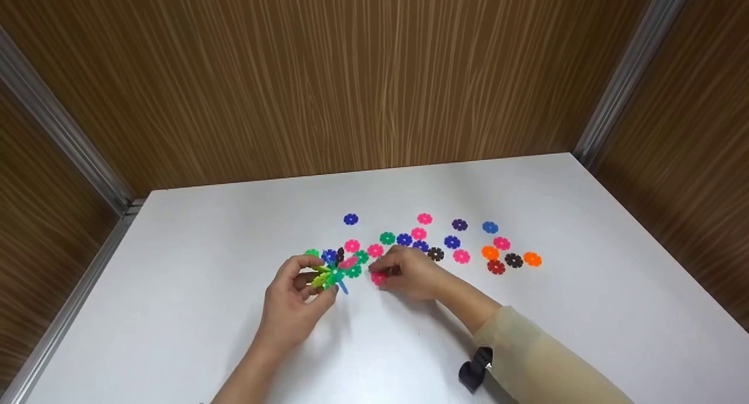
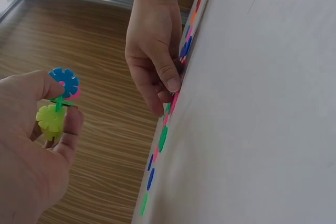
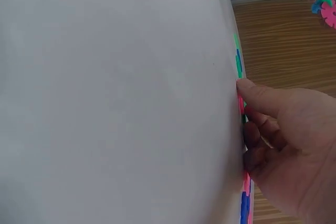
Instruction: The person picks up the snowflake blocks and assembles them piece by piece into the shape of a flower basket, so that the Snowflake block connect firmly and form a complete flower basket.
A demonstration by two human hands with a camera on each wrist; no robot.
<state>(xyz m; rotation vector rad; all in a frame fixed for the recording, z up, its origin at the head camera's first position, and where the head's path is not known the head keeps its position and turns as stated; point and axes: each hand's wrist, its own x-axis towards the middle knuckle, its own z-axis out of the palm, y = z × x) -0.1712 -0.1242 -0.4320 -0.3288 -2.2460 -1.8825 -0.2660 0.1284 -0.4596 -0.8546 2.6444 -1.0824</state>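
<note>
My left hand (image 1: 292, 304) holds a cluster of joined notched plastic discs (image 1: 332, 277) above the table, pinched between thumb and fingers. Yellow-green, green, blue, pink and dark discs stick out of it at different angles. In the left wrist view a blue disc (image 2: 64, 82) and a yellow disc (image 2: 50, 118) of that cluster show. My right hand (image 1: 409, 273) is down at the tabletop, thumb and index finger at the edges of a pink notched disc (image 1: 378, 278). Fingers partly cover this disc. The right wrist view shows the thumb (image 3: 257, 95) against its edge.
Loose notched discs in several colours lie across the white table (image 1: 205, 275), among them an orange disc (image 1: 532, 259) and a blue disc (image 1: 350, 219). A black object (image 1: 475, 369) sits by the right sleeve (image 1: 526, 345). Wood-grain panels (image 1: 351, 82) stand around the table.
</note>
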